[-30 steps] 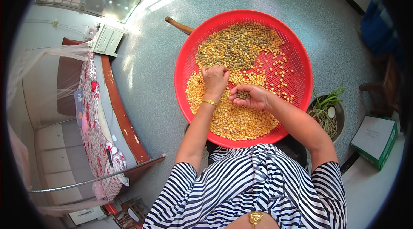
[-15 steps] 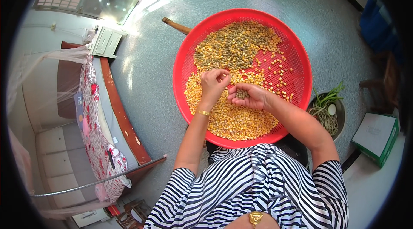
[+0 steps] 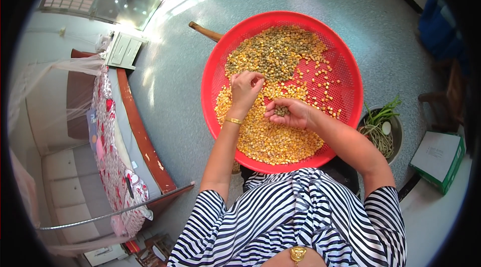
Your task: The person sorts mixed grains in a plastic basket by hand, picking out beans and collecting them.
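A round red plastic sieve (image 3: 351, 74) lies in front of me, full of loose grain. Yellow corn kernels (image 3: 283, 144) cover its near half; a pile of brownish-green beans mixed with corn (image 3: 270, 51) fills the far part. My left hand (image 3: 245, 89), with a gold bracelet at the wrist, hovers over the left edge of the mixed pile, its thumb and fingers pinched together. Whatever is in that pinch is too small to make out. Cupped palm-up above the corn, my right hand (image 3: 299, 113) holds a small heap of brownish-green beans (image 3: 282, 111).
A basin of green vegetables (image 3: 396, 139) stands on the floor to the right, near a green-and-white box (image 3: 438, 159). A wooden stick (image 3: 205, 31) juts out beyond the sieve's far left. The bed (image 3: 145, 131) is at the left, with a small cabinet (image 3: 124, 49) at its head.
My left hand has moved a little to the left and away from the right hand, over the mixed pile's edge. My right hand stays nearly still with the beans.
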The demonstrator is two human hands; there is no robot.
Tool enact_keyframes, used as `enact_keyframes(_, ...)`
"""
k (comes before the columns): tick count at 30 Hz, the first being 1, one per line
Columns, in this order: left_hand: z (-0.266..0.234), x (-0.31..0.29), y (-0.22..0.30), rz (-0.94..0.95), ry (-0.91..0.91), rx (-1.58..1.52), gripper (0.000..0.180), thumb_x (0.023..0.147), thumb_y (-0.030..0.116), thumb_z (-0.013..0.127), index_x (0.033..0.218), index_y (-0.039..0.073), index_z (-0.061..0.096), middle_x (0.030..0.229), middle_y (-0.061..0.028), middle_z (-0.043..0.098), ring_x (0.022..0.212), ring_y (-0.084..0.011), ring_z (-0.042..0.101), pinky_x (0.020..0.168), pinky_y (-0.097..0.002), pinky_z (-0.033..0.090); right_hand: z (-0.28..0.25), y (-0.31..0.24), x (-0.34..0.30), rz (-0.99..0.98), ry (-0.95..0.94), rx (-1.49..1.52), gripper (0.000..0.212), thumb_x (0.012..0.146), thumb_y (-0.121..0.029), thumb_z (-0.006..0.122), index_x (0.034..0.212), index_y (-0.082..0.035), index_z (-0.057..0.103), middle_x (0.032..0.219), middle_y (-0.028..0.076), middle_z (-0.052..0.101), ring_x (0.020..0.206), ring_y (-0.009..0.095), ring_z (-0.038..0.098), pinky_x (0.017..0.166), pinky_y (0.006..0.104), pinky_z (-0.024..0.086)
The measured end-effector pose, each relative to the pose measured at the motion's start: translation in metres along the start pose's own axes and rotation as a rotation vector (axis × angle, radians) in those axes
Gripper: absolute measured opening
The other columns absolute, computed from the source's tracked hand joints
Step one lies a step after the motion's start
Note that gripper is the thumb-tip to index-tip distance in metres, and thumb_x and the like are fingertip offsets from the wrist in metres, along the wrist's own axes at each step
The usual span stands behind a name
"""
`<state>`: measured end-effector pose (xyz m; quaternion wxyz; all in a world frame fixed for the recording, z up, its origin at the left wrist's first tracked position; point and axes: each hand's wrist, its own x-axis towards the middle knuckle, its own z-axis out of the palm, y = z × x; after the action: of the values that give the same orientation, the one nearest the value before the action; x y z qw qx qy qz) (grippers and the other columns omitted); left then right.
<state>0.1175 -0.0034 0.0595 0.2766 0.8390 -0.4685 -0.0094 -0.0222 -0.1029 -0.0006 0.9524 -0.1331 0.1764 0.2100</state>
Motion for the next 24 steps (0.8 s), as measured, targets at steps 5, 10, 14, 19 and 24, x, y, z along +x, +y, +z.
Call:
enact_keyframes(5,0.023,0.004,-0.007,0.031,-0.04,0.084,0.01,0.07,0.018,0.064,0.077,0.01,0.063,0.067,-0.0019,0.057,0.063,-0.0168,0.055,0.081,-0.0345,0.033,-0.001,-0.001,-0.002,-0.011,0.004,-0.004,0.023,0.088,-0.017,0.043,0.092,0.002,0.053,0.089,0.016,0.06,0.08,0.021,0.061,0.07,0.0274,0.054)
enact_keyframes(10,0.03,0.007,-0.006,0.036,-0.045,0.147,0.005,0.072,0.015,0.061,0.073,0.011,0.061,0.07,-0.0028,0.057,0.072,-0.0193,0.055,0.081,-0.038,0.031,0.0,-0.002,-0.003,-0.006,0.0,-0.018,0.022,0.088,-0.017,0.044,0.092,0.002,0.053,0.09,0.016,0.059,0.08,0.02,0.06,0.071,0.0275,0.054)
enact_keyframes(14,0.028,0.008,-0.006,0.028,-0.017,0.149,0.007,0.07,0.017,0.064,0.074,0.011,0.062,0.069,-0.0014,0.057,0.067,-0.0179,0.055,0.077,-0.0334,0.033,-0.001,-0.002,-0.003,-0.009,-0.005,-0.022,0.022,0.088,-0.017,0.044,0.092,0.002,0.053,0.089,0.016,0.059,0.08,0.02,0.06,0.071,0.0273,0.054)
enact_keyframes(19,0.025,0.008,-0.009,0.056,-0.041,0.166,0.009,0.069,0.018,0.065,0.072,0.011,0.061,0.068,-0.0012,0.057,0.067,-0.0175,0.054,0.075,-0.0331,0.032,-0.001,-0.002,-0.003,-0.01,-0.005,-0.03,0.021,0.088,-0.017,0.044,0.092,0.002,0.054,0.089,0.015,0.059,0.08,0.019,0.06,0.07,0.0267,0.054)
enact_keyframes(24,0.027,0.007,-0.008,0.1,-0.027,0.208,0.007,0.07,0.017,0.064,0.072,0.011,0.061,0.069,-0.0013,0.057,0.069,-0.018,0.054,0.076,-0.034,0.032,0.0,-0.001,-0.002,-0.007,-0.006,-0.035,0.021,0.088,-0.017,0.044,0.092,0.001,0.054,0.089,0.014,0.06,0.08,0.019,0.061,0.07,0.0266,0.054)
